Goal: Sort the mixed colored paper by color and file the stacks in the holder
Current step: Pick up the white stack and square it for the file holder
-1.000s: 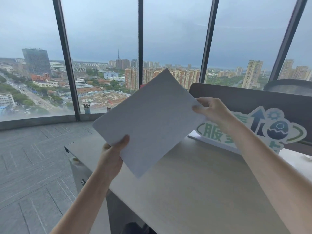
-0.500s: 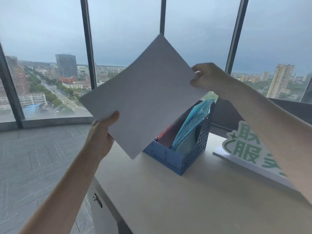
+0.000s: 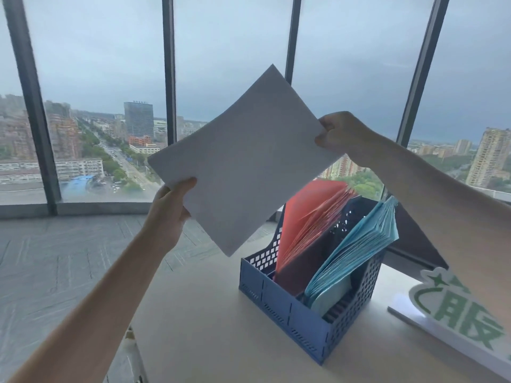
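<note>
Your left hand [image 3: 168, 214] and right hand [image 3: 341, 135] grip a white paper stack [image 3: 243, 164] by opposite corners, fingers curled on its edges, above the blue holder [image 3: 290, 313] on the table [image 3: 221, 341]; red papers [image 3: 307, 217] and blue papers [image 3: 356, 244] fill two slots.

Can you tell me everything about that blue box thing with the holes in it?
The blue file holder looks like plastic, with walls full of small square holes. It stands upright on the pale desk, divided into slots. Red paper leans in a middle slot, light blue paper in the right one, and the left slot looks empty. Neither hand touches it; the white stack is held above it.
</note>
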Motion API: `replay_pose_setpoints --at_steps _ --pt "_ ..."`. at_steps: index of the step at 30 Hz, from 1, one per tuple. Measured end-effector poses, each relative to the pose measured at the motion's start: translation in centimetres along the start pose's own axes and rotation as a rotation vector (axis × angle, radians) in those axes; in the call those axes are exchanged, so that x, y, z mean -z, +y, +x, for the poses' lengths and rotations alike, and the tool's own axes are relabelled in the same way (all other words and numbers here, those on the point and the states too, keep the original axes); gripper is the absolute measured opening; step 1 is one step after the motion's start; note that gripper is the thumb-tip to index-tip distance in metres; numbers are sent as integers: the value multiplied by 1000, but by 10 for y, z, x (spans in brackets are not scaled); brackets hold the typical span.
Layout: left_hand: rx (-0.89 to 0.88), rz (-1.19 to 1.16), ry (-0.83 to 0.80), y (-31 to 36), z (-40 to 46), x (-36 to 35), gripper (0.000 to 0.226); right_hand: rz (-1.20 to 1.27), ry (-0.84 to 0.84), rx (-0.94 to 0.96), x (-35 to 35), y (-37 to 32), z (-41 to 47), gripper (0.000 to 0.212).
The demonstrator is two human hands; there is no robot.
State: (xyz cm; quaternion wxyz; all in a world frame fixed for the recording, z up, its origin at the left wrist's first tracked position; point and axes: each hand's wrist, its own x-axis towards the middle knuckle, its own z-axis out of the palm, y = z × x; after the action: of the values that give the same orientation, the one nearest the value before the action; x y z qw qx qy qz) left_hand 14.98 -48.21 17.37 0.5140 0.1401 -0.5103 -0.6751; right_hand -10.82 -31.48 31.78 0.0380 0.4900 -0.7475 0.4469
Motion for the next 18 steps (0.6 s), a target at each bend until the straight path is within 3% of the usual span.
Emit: replay_pose_setpoints --at_steps 18 --pt "-235 183 91 13 64 -1 30 71 -15 76 -24 28 87 32"
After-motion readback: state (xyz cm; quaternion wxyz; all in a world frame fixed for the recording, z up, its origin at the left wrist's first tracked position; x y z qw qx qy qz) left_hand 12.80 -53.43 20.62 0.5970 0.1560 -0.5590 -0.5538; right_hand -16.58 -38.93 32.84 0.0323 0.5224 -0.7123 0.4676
